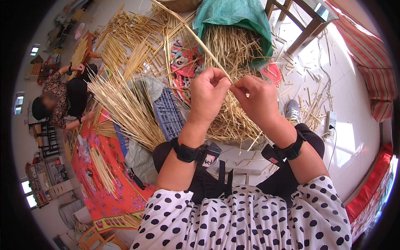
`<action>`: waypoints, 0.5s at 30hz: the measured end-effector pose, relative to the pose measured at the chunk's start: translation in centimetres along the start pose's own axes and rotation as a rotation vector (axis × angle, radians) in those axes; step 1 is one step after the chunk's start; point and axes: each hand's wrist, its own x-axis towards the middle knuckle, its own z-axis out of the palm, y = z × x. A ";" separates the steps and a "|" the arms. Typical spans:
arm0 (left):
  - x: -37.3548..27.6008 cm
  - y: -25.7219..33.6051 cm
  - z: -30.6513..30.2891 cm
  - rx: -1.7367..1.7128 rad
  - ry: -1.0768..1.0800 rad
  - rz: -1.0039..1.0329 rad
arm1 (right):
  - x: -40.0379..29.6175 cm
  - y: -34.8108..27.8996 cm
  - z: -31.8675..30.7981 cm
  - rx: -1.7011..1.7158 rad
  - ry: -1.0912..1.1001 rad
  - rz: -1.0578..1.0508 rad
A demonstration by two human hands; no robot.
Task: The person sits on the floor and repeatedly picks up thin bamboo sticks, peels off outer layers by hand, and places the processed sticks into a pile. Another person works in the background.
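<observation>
A long pale straw stalk runs from the top of the view down to my fingertips. My left hand pinches it between thumb and forefinger near its lower end. Close beside it, my right hand pinches the very end of the same stalk, its fingertips almost touching those of the left. Below both hands lies a heap of loose cut straw. Behind it, more straw fills the mouth of a green woven sack. To the left, a large bundle of straw stalks leans across a blue plastic crate.
A red floral cloth with straw bunches and black-handled pliers or shears lies at lower left. A co-worker sits at far left. Sorted straw covers the floor beyond. At right are a power strip and a wooden table frame.
</observation>
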 end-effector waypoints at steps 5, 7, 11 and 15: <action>-0.1 0.6 0.3 -0.072 0.020 -0.005 | 0.1 0.3 0.1 0.084 -0.037 0.093; 0.1 0.9 0.3 -0.116 0.001 -0.031 | 0.3 0.4 -0.2 0.163 -0.089 0.163; 0.2 1.3 -0.5 -0.180 -0.035 -0.066 | 0.7 0.0 -0.7 0.310 -0.178 0.277; 0.3 1.5 -0.7 -0.190 -0.067 -0.070 | 0.7 0.2 -0.7 0.349 -0.214 0.316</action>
